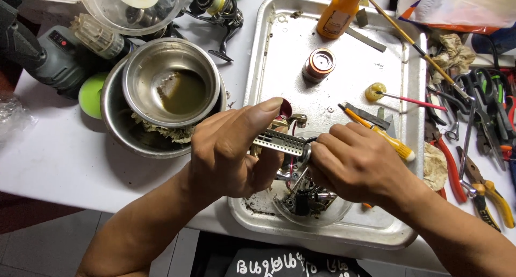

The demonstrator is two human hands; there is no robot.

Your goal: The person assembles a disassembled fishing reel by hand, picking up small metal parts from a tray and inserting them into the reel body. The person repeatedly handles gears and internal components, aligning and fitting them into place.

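Held part: a small metal fishing-reel part with a perforated silver plate (279,142), lifted just above the metal tray (271,51), between both hands.
Left hand (231,153): fingers curled closed around the part's left end, thumb raised on top.
Right hand (357,161): fingers closed tight on the part's right end, knuckles up.
Below the hands: a clear shallow dish (317,210) of small dark metal pieces, on the tray.
On the tray: a copper-coloured spool (319,65), an orange bottle (339,11), an orange-handled screwdriver (376,133).
Left of tray: nested steel bowls (161,89), the upper holding murky brown liquid.
Right of tray: pliers (486,193) and other hand tools on the white table (48,148).
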